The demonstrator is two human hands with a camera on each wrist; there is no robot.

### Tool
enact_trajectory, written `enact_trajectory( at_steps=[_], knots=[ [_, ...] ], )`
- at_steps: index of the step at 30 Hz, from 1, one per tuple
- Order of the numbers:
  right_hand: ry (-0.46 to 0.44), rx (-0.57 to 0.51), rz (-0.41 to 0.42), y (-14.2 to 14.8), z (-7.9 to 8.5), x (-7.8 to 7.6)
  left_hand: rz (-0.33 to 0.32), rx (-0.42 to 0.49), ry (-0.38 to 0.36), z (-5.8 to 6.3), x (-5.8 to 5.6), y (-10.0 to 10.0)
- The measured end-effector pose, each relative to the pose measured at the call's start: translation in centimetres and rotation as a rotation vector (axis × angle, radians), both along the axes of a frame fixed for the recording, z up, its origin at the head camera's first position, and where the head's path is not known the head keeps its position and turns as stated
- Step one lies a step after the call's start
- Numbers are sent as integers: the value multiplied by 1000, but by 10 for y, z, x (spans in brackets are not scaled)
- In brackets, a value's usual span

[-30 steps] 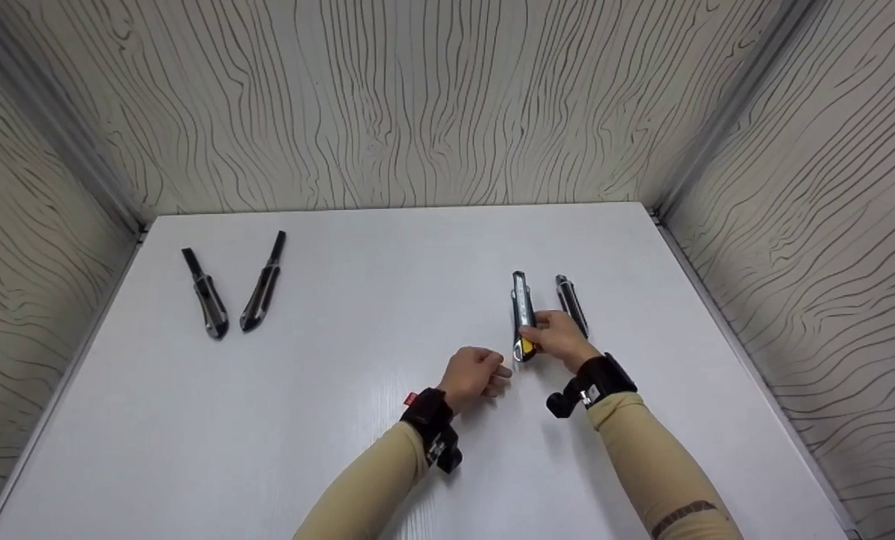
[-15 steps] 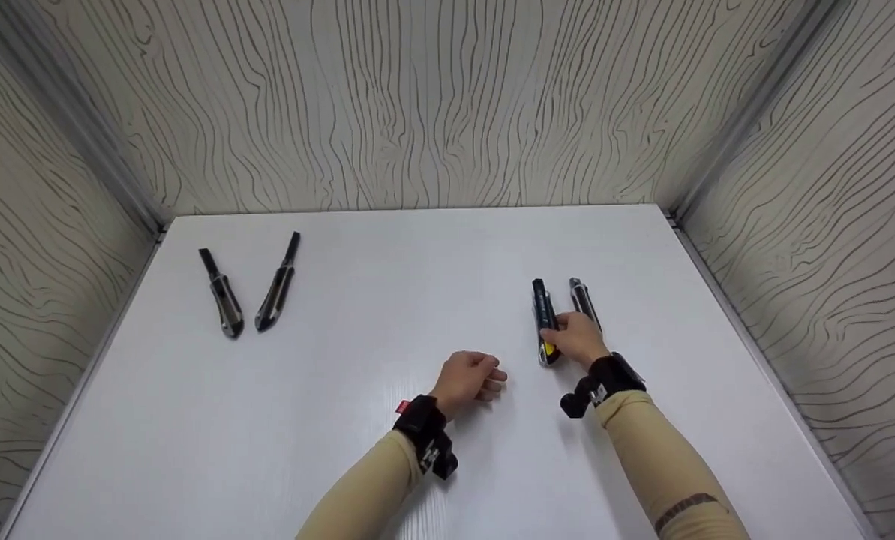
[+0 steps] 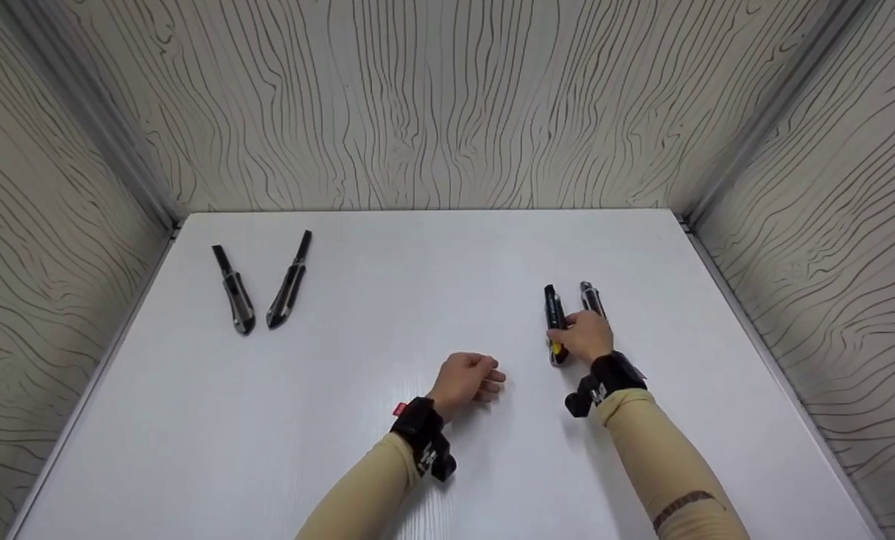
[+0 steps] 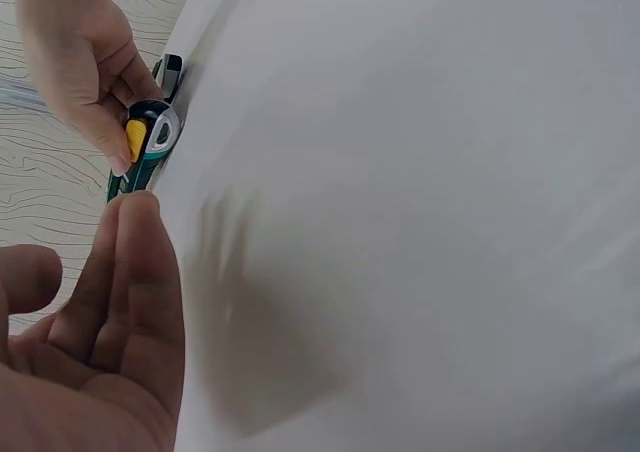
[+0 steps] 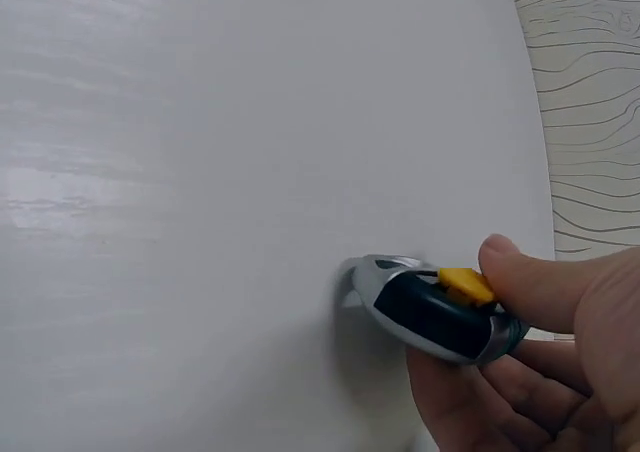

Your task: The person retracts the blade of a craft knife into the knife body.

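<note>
My right hand (image 3: 586, 335) pinches a dark green and silver utility knife (image 3: 554, 309) between thumb and fingers, near its yellow part. In the right wrist view the knife's rounded end (image 5: 440, 307) sits close over the white tabletop, the thumb by the yellow slider (image 5: 466, 285). A second utility knife (image 3: 590, 295), partly hidden behind the right hand, lies just to its right. My left hand (image 3: 466, 381) is left of the right hand, fingers loosely curled, holding nothing; the left wrist view shows the same bare hand (image 4: 110, 322).
Two more utility knives, one (image 3: 239, 304) beside another (image 3: 289, 289), lie at the far left with dark blades out, pointing away. The white tabletop (image 3: 387, 292) is bounded by wood-grain panels (image 3: 417, 105) at the back and both sides.
The held knife has moved right, closer to the second knife, and turned so its dark face shows instead of the silver one. The left hand stays nearly in place. The head view has shifted slightly.
</note>
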State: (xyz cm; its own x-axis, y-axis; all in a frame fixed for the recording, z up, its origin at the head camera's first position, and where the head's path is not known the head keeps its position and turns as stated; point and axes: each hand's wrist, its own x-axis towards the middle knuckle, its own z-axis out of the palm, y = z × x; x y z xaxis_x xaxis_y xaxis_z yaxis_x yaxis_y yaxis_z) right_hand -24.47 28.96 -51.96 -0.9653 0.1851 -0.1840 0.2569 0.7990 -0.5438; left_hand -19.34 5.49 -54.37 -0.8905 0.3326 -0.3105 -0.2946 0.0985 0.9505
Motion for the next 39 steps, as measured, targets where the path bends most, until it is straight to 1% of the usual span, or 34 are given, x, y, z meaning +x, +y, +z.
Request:
enact_trajectory(
  at_steps=[4, 11, 15, 23, 29, 34, 39],
  knots=[
    [11, 18, -29, 0, 2, 0, 6, 9, -6, -2, 0, -2],
    [16, 75, -26, 2, 3, 2, 13, 6, -5, -2, 1, -3],
    [17, 109, -39, 4, 3, 4, 16, 6, -12, -3, 1, -4],
    [37, 160, -45, 5, 2, 4, 23, -17, 0, -2, 0, -8],
    [47, 148, -67, 6, 6, 5, 27, -44, 16, -1, -4, -16],
    [54, 113, -90, 4, 12, 6, 41, -93, 17, 5, -9, -28],
    [77, 92, -59, -7, 17, 8, 47, -137, 37, 11, -15, -38]
  ],
)
